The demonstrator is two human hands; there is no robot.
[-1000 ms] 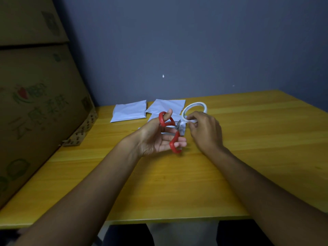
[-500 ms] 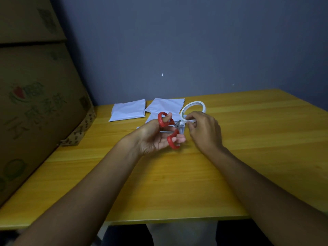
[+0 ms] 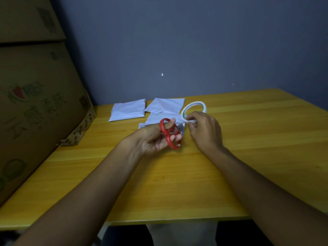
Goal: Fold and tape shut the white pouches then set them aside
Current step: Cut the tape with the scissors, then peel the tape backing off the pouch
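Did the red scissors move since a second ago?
No, hardly at all. The red scissors stay in the left hand, just in front of the white pouch on the table, beside the tape roll.

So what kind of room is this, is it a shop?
Probably a small packing corner, not a shop front: big cardboard boxes stacked by a plain wooden table, with white pouches, a tape roll and red scissors in use.

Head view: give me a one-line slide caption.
Left hand works red scissors while right hand holds the tape roll over a white pouch.
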